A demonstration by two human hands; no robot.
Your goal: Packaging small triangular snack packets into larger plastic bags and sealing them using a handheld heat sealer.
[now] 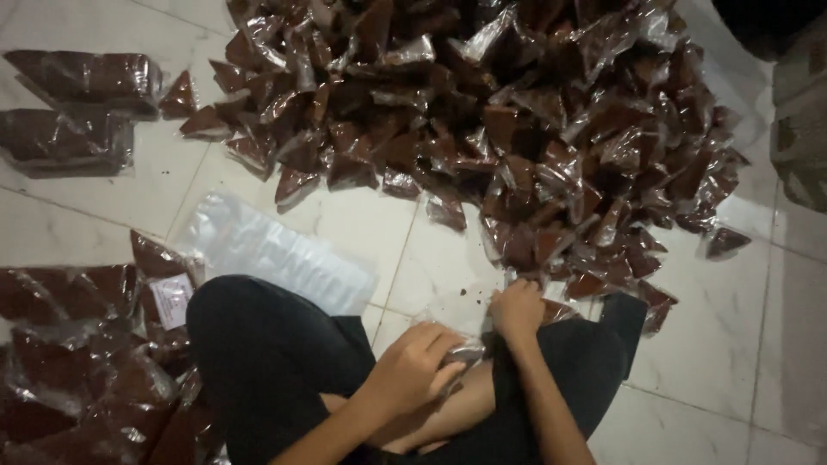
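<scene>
I sit on a tiled floor with my legs in black cloth. My left hand [413, 366] and my right hand [517, 310] meet over my lap, both closed on a clear plastic bag [457, 331] with small brown packets in it. A big heap of small triangular packets of brown stuff in clear plastic [508, 120] lies on the floor in front of me, its near edge touching my right hand.
A stack of empty clear plastic bags [267, 250] lies left of centre. Filled larger bags of packets lie at the far left [77, 112] and at the lower left [77, 362]. A grey textured object [801, 129] stands at the right edge.
</scene>
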